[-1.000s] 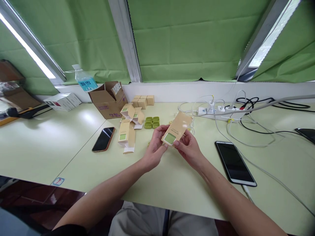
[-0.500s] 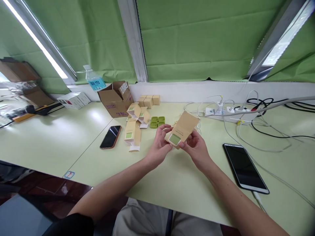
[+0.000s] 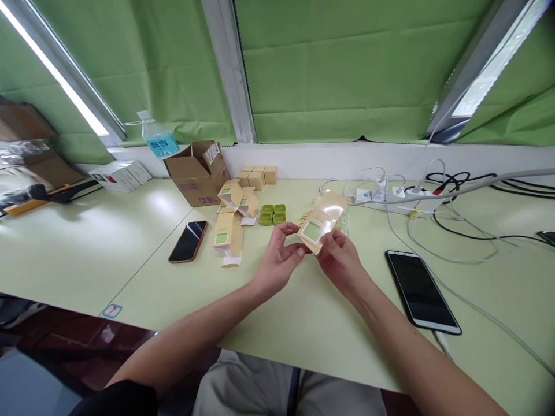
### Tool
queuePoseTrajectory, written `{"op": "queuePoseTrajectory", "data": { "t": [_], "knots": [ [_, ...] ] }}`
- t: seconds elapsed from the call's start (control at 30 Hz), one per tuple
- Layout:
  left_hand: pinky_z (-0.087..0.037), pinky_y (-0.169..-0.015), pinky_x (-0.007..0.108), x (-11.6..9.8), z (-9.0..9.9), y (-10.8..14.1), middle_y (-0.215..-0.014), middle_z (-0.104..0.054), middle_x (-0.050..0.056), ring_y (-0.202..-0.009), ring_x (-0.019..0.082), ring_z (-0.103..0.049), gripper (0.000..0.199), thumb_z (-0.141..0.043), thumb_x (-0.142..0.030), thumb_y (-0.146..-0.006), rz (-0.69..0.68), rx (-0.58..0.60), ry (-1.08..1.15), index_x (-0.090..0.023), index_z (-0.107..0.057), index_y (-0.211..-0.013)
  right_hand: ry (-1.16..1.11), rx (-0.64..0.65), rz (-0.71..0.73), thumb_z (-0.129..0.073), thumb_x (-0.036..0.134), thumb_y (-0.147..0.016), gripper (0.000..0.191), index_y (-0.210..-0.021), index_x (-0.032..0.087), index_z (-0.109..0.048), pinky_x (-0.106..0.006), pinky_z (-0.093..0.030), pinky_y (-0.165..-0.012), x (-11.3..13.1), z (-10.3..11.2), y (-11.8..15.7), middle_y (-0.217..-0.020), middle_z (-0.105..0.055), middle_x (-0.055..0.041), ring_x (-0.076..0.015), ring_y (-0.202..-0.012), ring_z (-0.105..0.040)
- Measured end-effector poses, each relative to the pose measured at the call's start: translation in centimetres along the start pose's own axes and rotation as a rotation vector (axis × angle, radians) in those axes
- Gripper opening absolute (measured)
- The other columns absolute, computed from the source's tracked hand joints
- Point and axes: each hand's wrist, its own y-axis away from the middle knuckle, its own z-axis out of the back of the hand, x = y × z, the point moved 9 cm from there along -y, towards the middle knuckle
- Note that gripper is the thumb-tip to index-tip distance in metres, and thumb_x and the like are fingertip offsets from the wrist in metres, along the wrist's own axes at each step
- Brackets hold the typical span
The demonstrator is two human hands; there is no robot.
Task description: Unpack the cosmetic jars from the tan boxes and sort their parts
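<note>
A flat tan carton with a green square label (image 3: 323, 218) is held above the table in front of me. My right hand (image 3: 342, 260) pinches its lower right edge. At its lower left corner, my left hand (image 3: 280, 260) has its fingers curled round the edge, the tips partly hidden behind the carton. Left of the hands lie opened tan cartons (image 3: 228, 234) with white flaps. Several small green cups (image 3: 273, 214) sit together just beyond my left hand. Small pale yellow pieces (image 3: 303, 218) show beside the held carton.
An open cardboard box (image 3: 199, 180) and small tan boxes (image 3: 259, 176) stand at the back. A black phone (image 3: 188, 241) lies left, a larger phone (image 3: 422, 292) right. Behind it are a power strip (image 3: 396, 196) and cables. A bottle (image 3: 158, 138) stands back left.
The carton has tilted back and catches the light. My right hand has turned at its lower edge, and the left thumb has shifted. The whole view has moved slightly.
</note>
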Motion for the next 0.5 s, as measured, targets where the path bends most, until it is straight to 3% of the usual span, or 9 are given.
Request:
{"op": "queuePoseTrajectory", "data": {
  "t": [0.17, 0.37, 0.5],
  "knots": [
    [-0.06, -0.094, 0.038, -0.58, 0.15, 0.0, -0.138, -0.054, 0.009, -0.103, 0.018, -0.067, 0.05, -0.075, -0.055, -0.097, -0.019, -0.031, -0.024, -0.028, -0.046, -0.129, 0.005, 0.015, -0.006, -0.099, 0.059, -0.073, 0.057, -0.113, 0.028, -0.074, -0.048, -0.063, -0.102, -0.21, -0.16, 0.04, -0.129, -0.081, -0.0097, -0.0323, -0.122, -0.076],
    [-0.054, -0.07, 0.03, -0.32, -0.18, 0.03, -0.134, -0.059, 0.006, -0.087, 0.015, -0.064, 0.051, -0.078, -0.041, -0.089, 0.016, -0.017, -0.035, -0.029, -0.044, -0.126, -0.01, 0.004, -0.037, -0.1, 0.055, -0.074, 0.06, -0.119, 0.027, -0.072, -0.045, -0.066, -0.093, -0.6, -0.16, 0.31, -0.126, -0.082, -0.0089, -0.0303, -0.113, -0.078],
    [-0.049, -0.061, 0.03, 0.24, -0.34, 0.34, -0.114, -0.063, 0.003, -0.077, 0.016, -0.061, 0.057, -0.077, -0.029, -0.081, 0.069, 0.016, -0.027, -0.032, -0.041, -0.126, -0.032, 0.011, -0.054, -0.094, 0.061, -0.079, 0.057, -0.118, 0.026, -0.072, -0.043, -0.066, -0.083, -0.64, -0.22, 0.3, -0.124, -0.082, -0.0102, -0.0312, -0.109, -0.079]
  ]
}}
